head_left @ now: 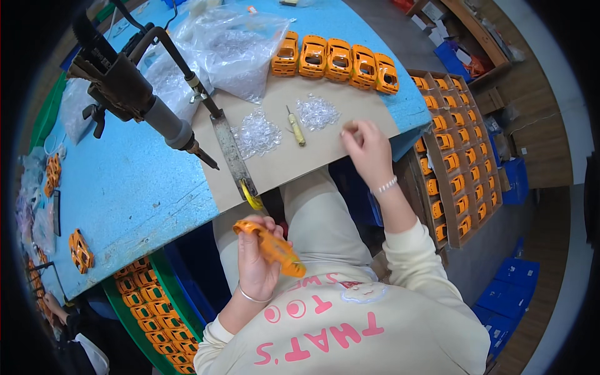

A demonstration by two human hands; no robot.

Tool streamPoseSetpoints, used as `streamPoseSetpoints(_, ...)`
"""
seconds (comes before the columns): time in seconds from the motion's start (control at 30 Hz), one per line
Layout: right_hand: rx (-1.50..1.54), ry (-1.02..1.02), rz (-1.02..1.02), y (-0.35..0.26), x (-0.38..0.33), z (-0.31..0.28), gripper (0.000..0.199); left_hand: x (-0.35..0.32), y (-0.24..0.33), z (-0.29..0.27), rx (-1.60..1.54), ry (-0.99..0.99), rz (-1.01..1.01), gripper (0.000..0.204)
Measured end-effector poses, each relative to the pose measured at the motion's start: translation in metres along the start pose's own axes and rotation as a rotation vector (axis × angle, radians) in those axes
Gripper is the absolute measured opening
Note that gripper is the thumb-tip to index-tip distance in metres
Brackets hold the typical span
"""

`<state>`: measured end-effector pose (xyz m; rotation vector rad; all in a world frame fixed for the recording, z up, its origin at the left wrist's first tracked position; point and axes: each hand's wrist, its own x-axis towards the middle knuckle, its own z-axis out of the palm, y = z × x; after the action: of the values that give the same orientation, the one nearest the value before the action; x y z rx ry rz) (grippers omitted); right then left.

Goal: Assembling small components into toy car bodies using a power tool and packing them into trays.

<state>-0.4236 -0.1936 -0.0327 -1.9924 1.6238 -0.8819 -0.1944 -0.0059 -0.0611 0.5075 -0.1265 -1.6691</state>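
Shell [275,249], grasped in the left hand [255,269] over the lap [328,215], could slip and fall if that hold loosens, while the right hand [369,150], curled around something or nothing, I cannot tell, might scatter the nearby clear bits [317,113] by brushing them.

Toy-car assembly workshop. Signs: blue workbench [156,194], stand-mounted tool [167,120], piled clear plastic parts [257,134], row of orange car shells [338,60], partitioned tray [447,200] full of more, blue bins [509,281] on floor.
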Motion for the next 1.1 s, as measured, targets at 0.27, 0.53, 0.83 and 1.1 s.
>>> streamPoseSetpoints(0.27, -0.199, 0.080, 0.018, 0.012, 0.034, 0.015, 0.013, -0.006, 0.008, 0.026, 0.043, 0.188, -0.124, 0.029)
streamPoseSetpoints(0.53, 0.395, -0.079, 0.125, -0.017, -0.011, 0.012, 0.005, 0.010, 0.007, 0.027, 0.183, 0.126, -0.204, 0.031)
streamPoseSetpoints(0.83, 0.156, -0.052, -0.495, -0.081, -0.078, 0.019, 0.010, 0.011, 0.007, 0.048, 0.324, 0.165, -0.117, 0.033)
streamPoseSetpoints(1.1, 0.165, -0.066, -0.527, -0.086, -0.079, 0.023, 0.018, 0.003, 0.012, 0.046, 0.435, 0.063, 0.028, 0.036)
